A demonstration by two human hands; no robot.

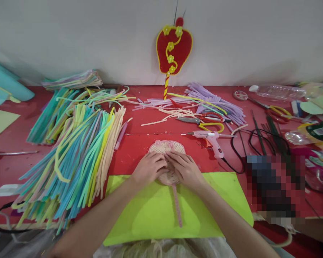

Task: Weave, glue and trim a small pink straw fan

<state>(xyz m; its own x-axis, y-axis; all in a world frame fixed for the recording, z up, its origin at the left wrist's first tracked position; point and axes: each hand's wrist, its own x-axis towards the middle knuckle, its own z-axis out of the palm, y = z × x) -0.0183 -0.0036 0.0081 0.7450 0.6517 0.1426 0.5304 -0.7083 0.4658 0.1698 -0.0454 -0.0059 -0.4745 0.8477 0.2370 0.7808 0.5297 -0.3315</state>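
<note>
A small round hand fan (169,180) made of cream pipe cleaners lies flat in front of me, its pink stick handle (177,208) pointing toward me. Small pink loops sit along its top edge. My left hand (150,166) rests on the fan's left side with bent fingers. From the right, my right hand (187,169) grips the other side, and the fingertips of both hands meet near the middle. Whatever is under the fingertips is hidden. Beneath the handle and wrists lies a lime-green mat (150,218).
Bundles of coloured pipe cleaners (78,154) lie at the left, purple ones (218,102) behind. A pink glue gun (211,139) with a black cord and scissors (201,120) lie right of the fan. A finished red fan (174,50) stands against the wall. Bottles (281,91) stand far right.
</note>
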